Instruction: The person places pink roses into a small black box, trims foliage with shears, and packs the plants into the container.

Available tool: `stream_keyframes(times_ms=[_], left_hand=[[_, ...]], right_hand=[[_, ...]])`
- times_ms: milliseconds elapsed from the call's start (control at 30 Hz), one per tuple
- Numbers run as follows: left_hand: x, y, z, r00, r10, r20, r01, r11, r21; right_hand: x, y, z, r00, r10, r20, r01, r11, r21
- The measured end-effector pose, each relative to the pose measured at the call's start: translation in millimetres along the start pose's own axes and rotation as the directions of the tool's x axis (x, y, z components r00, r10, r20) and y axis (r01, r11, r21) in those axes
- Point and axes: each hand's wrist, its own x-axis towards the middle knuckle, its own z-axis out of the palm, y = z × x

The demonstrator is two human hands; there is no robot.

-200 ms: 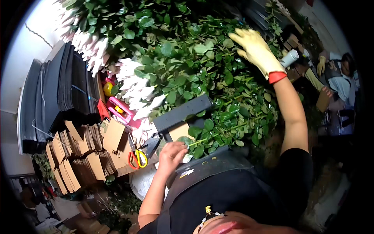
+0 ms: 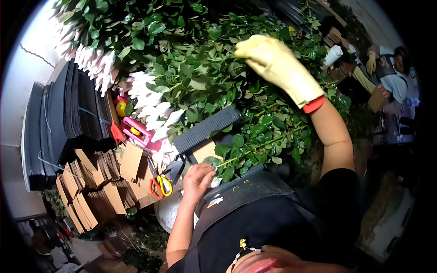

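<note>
My bare left hand (image 2: 198, 181) is closed near my apron, with the end of a leafy flower stem (image 2: 226, 162) between its fingers. Below those fingers shows a bit of something white. My right hand (image 2: 266, 59), in a cream rubber glove with a red cuff, reaches over a big heap of leafy flower stems (image 2: 195, 68). Its fingers are curled together among the leaves; whatever they grip is hidden. White and pale pink sleeved flower heads (image 2: 148, 100) line the heap's left side. Between my hands lies a dark grey ribbed strip (image 2: 207, 128) over a piece of cardboard (image 2: 205, 151).
Scissors (image 2: 160, 185) with red and yellow handles lie left of my left hand, near a pink tape dispenser (image 2: 139, 132). Cardboard pieces (image 2: 102, 182) and black sheets (image 2: 68, 113) are stacked at the left. Another person (image 2: 393, 82) is at the far right.
My right hand has swung left across the heap, and its spread fingers have curled in. The left hand stays at the stem. The whole view has shifted slightly.
</note>
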Motion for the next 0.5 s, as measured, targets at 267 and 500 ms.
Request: stream_keyframes(times_ms=[267,500], left_hand=[[0,2,5,1.000,-0.028,-0.013,0.028,0.999,-0.022],[-2,0,7,0.999,-0.021,-0.032,0.020,1.000,-0.014]], right_hand=[[2,14,73,0.995,0.046,0.084,0.003,0.864,-0.503],[64,7,10,0.985,0.166,-0.054,-0.173,0.900,-0.401]])
